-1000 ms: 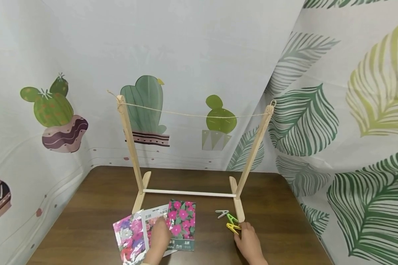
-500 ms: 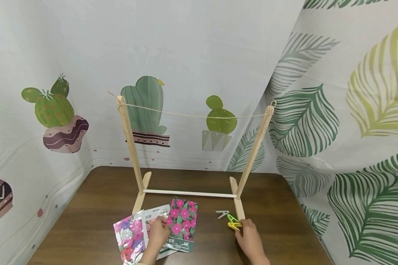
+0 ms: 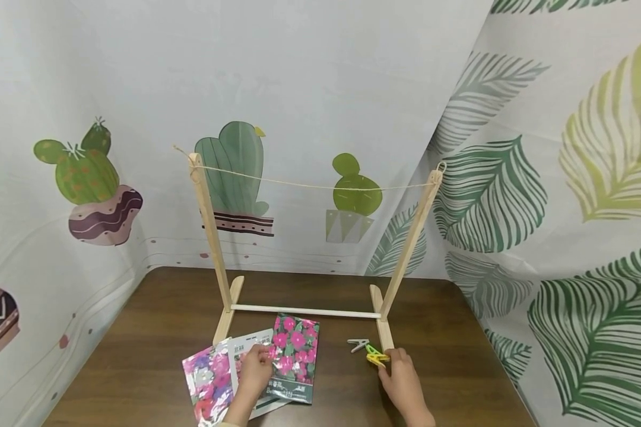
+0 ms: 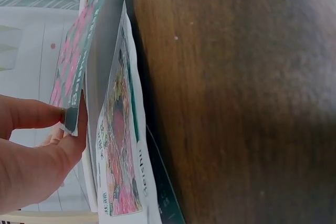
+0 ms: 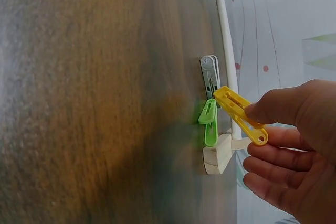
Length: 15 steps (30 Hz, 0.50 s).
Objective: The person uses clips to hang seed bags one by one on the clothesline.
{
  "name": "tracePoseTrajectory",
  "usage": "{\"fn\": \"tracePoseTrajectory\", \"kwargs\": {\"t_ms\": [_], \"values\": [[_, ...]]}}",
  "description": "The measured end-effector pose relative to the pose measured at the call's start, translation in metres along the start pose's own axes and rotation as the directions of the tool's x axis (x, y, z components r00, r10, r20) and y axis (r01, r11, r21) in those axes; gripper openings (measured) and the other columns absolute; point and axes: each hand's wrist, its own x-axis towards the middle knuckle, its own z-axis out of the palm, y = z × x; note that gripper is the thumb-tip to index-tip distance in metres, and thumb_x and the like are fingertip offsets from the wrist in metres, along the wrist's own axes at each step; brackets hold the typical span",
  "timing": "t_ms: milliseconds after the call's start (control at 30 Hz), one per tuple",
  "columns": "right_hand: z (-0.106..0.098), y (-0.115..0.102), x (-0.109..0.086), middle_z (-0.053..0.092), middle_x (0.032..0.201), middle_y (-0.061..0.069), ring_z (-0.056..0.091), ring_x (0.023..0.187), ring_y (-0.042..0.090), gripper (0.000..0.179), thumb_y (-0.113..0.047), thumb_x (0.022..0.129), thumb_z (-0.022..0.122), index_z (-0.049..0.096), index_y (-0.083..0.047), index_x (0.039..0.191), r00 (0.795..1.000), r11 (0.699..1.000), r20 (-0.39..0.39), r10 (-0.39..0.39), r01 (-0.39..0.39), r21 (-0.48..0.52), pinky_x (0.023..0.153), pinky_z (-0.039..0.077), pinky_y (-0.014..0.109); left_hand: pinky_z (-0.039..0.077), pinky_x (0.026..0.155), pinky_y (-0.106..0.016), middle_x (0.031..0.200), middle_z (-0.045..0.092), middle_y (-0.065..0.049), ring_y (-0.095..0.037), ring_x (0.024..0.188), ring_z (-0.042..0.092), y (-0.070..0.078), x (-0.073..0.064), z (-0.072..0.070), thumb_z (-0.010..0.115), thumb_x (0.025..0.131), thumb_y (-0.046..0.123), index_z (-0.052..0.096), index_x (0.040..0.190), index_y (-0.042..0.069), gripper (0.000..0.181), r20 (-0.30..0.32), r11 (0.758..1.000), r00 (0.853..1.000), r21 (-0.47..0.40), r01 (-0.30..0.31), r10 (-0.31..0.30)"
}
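My left hand [image 3: 254,369] pinches a dark green seed packet [image 3: 298,344] with pink flowers between thumb and fingers at its edge. In the left wrist view the packet is lifted off the table and tilted. Below it lies a white-bordered flower packet [image 4: 126,150], with a dark green edge showing under it. To the left is a shiny packet [image 3: 208,382] with purple and red flowers. My right hand [image 3: 403,382] pinches a yellow clothespin [image 5: 239,111] by its handle end. A green clothespin [image 5: 210,127] and a grey clothespin [image 5: 208,69] lie just beyond it.
A wooden stand with two posts rises behind the hands, its left post [image 3: 209,228] and right post [image 3: 412,240] joined by a white rod [image 3: 304,311] low down. A thin string [image 3: 310,187] runs between their tops. The brown table [image 3: 139,332] meets a printed cloth backdrop.
The green packet has been lifted and moved slightly up and away in my left hand. My right hand has raised the yellow clothespin a little; the other clothespins stay put.
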Motion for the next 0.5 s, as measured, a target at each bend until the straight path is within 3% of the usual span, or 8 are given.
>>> {"fn": "tracePoseTrajectory", "kwargs": {"t_ms": [200,500], "values": [[0.000,-0.001,0.002,0.059,0.096,0.015,0.058,0.089,0.030,0.028,0.000,0.075,0.074,0.063,0.007,0.101,1.000,1.000,0.003,-0.009,0.009,-0.004,0.075,0.052,0.045,0.039,0.048,-0.020,0.066,0.054,-0.002,-0.007,0.054,0.043,0.002,0.002,-0.003,0.060,0.075,-0.010,0.060,0.100,-0.014,0.026,0.019,1.000,0.999,-0.004,0.031,-0.031],[-0.005,-0.004,0.011,0.061,0.097,0.017,0.059,0.090,0.033,0.030,0.001,0.074,0.074,0.063,0.007,0.102,0.998,0.998,-0.020,-0.061,0.061,-0.004,0.074,0.052,0.046,0.044,0.055,-0.023,0.073,0.059,-0.008,-0.011,0.061,0.049,0.008,0.005,-0.014,0.062,0.076,-0.008,0.060,0.097,-0.010,0.022,-0.003,0.996,0.997,-0.036,0.078,-0.079]]}}
